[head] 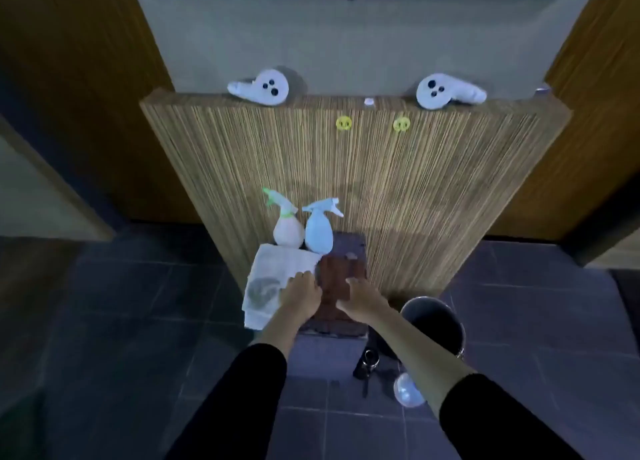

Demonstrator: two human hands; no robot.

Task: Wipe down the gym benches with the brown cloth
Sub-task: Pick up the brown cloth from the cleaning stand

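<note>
The brown cloth (341, 272) lies folded on a small low stand (349, 243) in front of a tall striped wooden panel (346, 168). My left hand (302, 293) is at the cloth's left edge, fingers curled down onto it where it meets a white cloth (273, 272). My right hand (360, 298) grips the brown cloth's near right part with bent fingers. Both forearms reach forward from black sleeves. No gym bench is in view.
Two spray bottles stand behind the cloths, one pinkish with a green nozzle (287, 229) and one pale blue (318, 232). A metal bucket (440, 321) stands on the dark tiled floor at the right, with a black object (367, 362) and a clear round item (408, 390) near it. Two white controllers (263, 88) rest on the panel's top.
</note>
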